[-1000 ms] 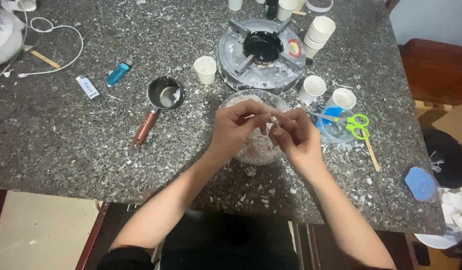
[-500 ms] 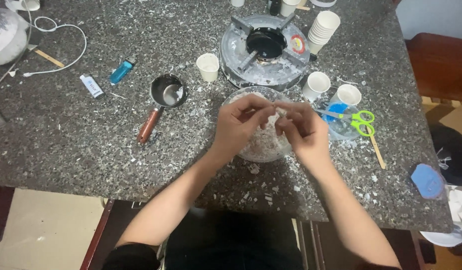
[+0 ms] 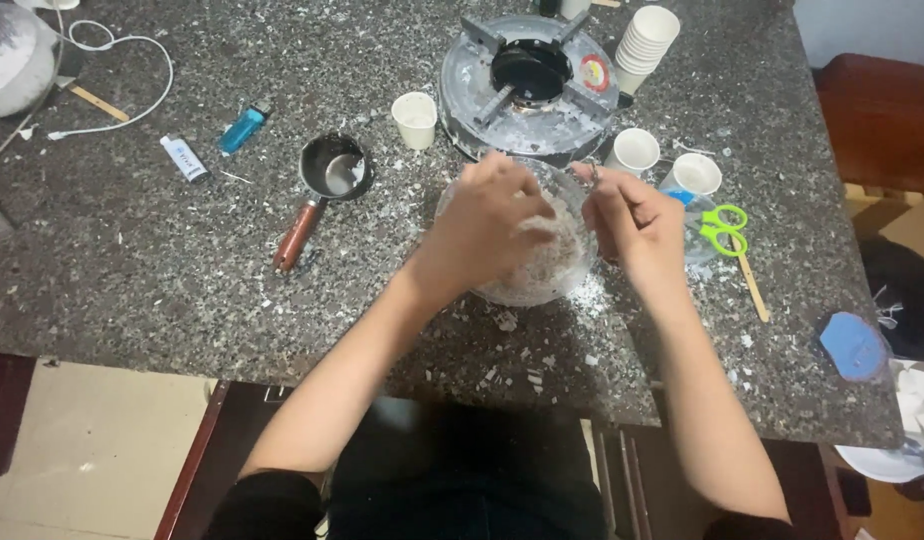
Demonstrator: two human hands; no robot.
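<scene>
Your left hand (image 3: 487, 225) and right hand (image 3: 632, 222) both sat over the glass bowl (image 3: 527, 240), which stood on the bench (image 3: 132, 270) just near of the round gas burner (image 3: 530, 82). The bowl lay directly under both grips, so neither hand had to travel: the left covered its left and middle part, the right hung at its right rim. The left was slightly the nearer to the bowl's centre. The bowl was round and showed no long axis to line up with.

Your left fingers were curled down into the bowl, seemingly on the pale crumbly stuff inside; how tightly they closed I could not tell. Your right fingers were bent and drawn together as if pinching something small, but motion blur hid what, if anything, they held.

The bench was dark speckled stone, littered with white flakes (image 3: 522, 350) around and near of the bowl. Left of it lay a small pan with a reddish handle (image 3: 317, 195); farther left were a blue lighter (image 3: 244, 126) and a white cable (image 3: 132, 90). Right of the bowl stood paper cups (image 3: 634, 150) and green-handled scissors (image 3: 722, 228). Room was tight on the right and far sides, freer on the near left.
</scene>
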